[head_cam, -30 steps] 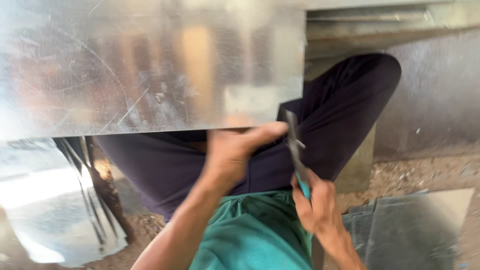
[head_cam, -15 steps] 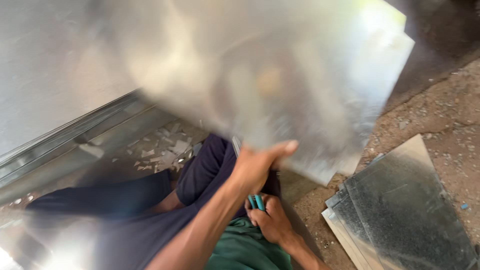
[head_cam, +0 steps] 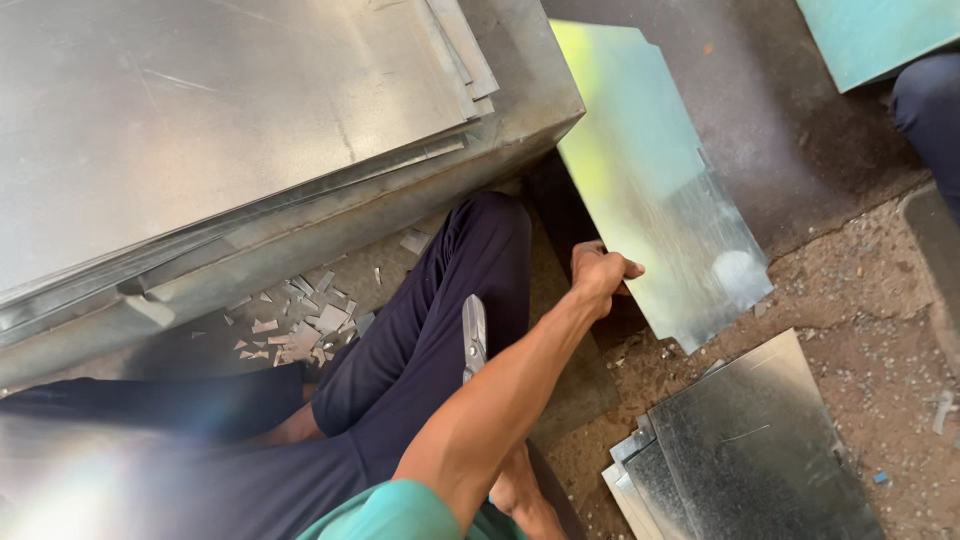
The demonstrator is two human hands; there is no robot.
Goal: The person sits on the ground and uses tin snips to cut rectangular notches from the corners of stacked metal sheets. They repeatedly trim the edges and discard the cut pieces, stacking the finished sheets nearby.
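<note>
Left hand (head_cam: 600, 272) grips the cut metal sheet (head_cam: 655, 190) by its edge, holding it beside the stacked pieces (head_cam: 750, 450); right hand (head_cam: 515, 485) clutches snips (head_cam: 474, 335) against the thigh.

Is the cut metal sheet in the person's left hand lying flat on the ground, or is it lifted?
Lifted. The left hand grips the cut metal sheet by its lower edge, and it slants above the ground, casting a shadow there.
</note>
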